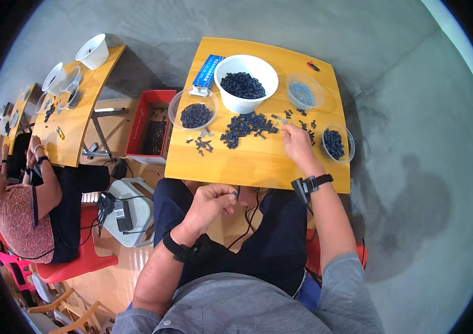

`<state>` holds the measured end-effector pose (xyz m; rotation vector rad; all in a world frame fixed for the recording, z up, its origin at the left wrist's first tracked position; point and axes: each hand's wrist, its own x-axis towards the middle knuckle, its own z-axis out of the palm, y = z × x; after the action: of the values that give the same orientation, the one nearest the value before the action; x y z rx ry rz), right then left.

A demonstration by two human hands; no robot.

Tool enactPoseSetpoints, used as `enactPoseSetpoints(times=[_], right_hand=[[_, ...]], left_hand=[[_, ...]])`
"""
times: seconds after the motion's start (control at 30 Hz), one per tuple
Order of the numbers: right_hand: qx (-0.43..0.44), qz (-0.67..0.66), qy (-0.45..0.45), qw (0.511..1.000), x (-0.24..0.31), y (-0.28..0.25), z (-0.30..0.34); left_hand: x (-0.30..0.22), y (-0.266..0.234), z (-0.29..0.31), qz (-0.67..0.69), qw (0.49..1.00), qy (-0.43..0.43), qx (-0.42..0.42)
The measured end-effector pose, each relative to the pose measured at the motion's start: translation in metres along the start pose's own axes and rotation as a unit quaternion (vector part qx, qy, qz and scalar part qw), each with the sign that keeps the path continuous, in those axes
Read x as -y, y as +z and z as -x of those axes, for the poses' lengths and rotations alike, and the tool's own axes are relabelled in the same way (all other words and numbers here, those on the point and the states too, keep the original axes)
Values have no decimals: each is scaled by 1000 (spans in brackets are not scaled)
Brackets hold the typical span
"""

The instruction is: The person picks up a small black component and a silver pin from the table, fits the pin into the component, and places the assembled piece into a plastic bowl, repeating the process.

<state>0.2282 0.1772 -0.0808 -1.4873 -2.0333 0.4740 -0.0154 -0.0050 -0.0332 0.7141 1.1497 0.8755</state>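
My left hand (208, 207) is in front of the table's near edge, above my lap, with thumb and fingers pinched on a small black part (237, 192). Over the table, my right hand (299, 147) reaches down with its fingertips together at a few small silver metal pieces (282, 119). Whether one is between those fingertips is too small to tell. Just left of them lies a loose pile of black cylindrical parts (242, 129). A few more black bits are scattered to the right, near a clear tub of black parts (334, 143).
On the yellow table (219, 167) stand a large white bucket (272, 78), a clear tub of dark pieces (195, 116), a clear tub of silvery pieces (302, 94) and a blue box (207, 72). A red box (136, 131) sits left. Another person (25, 211) works at a neighbouring table.
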Motion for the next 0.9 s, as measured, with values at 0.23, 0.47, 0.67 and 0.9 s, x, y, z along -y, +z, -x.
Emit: enactPoseSetpoints(times=[0.23,0.47,0.67,0.9], right_hand=[[51,102,50,992,17,6,-12],[-4,51,-1,999,2,11,-12],[12,79,-48,996,10,5,-22],[72,110,-58,990,5,7,-33]], left_hand=[[13,-11,-6,18,1000,-9,-17],[19,-14,-12,18,999,-19,-26],[16,-8,-11,32,999,-13,-19],[18,-9,-12,38,999,-16,-9]])
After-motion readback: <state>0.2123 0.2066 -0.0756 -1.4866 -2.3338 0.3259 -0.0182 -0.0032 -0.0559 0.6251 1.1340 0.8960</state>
